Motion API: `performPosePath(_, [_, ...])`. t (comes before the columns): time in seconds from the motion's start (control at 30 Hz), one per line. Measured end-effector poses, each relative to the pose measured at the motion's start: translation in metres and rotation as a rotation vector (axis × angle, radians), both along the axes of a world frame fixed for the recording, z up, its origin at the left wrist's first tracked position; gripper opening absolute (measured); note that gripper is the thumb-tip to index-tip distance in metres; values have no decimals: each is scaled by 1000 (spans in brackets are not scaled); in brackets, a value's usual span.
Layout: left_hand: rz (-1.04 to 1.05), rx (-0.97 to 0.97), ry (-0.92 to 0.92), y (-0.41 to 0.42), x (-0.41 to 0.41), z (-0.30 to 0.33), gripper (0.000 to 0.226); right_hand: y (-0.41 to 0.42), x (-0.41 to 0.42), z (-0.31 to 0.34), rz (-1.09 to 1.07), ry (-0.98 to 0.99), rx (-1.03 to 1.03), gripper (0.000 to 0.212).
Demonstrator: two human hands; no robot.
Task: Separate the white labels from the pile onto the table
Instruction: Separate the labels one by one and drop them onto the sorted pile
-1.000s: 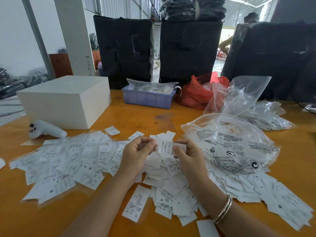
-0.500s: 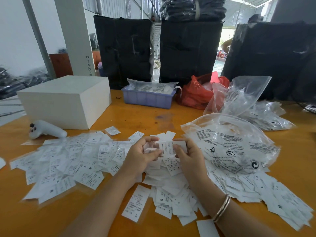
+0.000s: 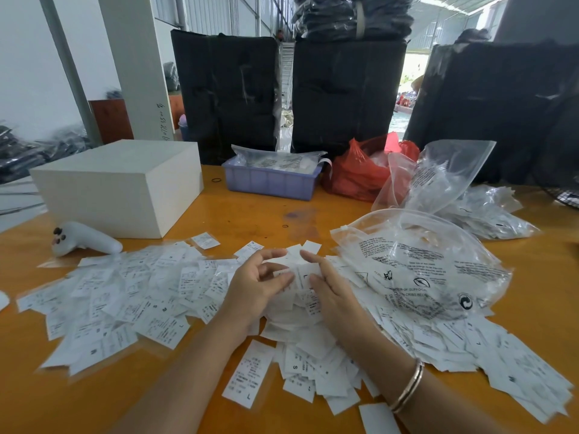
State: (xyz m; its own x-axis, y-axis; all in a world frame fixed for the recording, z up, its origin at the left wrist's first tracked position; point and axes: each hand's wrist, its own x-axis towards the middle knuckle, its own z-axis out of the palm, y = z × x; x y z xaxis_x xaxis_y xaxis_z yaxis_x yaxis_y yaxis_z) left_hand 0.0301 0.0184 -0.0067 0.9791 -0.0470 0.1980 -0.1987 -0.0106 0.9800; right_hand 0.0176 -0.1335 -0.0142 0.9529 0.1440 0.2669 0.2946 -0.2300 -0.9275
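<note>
Item: the pile [image 3: 300, 336] of white labels is lying at the near centre of the orange worktop [image 3: 250, 214], heaped under and between both hands. A second, flatter spread of labels [image 3: 125, 296] is lying to its left, and a single long label [image 3: 247, 374] is sitting just in front of the pile.

Left hand [image 3: 253, 286] – hovering over the pile's far edge, fingers loosely curved toward the right hand, gripping nothing that can be made out.

Right hand [image 3: 332, 292] – resting on the pile, fingers extended toward the left hand, fingertips nearly meeting it; a few labels are lying between the two hands, but whether either is pinching one cannot be told. A bracelet [image 3: 407, 385] is circling the right wrist.

Surroundings: a clear printed bag [image 3: 432, 264] is lying on labels to the right; a white box [image 3: 122, 186] and a white controller [image 3: 84, 239] are standing at left; a lilac tray [image 3: 269, 183] and a red bag [image 3: 360, 170] are sitting at the far edge.
</note>
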Motion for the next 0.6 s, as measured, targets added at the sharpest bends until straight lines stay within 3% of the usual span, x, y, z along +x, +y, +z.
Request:
performPosePath(0.1, [28, 7, -6, 1, 0, 0, 29, 3, 0, -2, 20, -16, -39, 41])
performPosePath(0.27, [32, -9, 7, 1, 1, 0, 29, -8, 5, 1, -285, -62, 131, 23])
performPosePath(0.6, [12, 100, -14, 1, 2, -4, 27, -3, 4, -1, -216, -57, 64, 22])
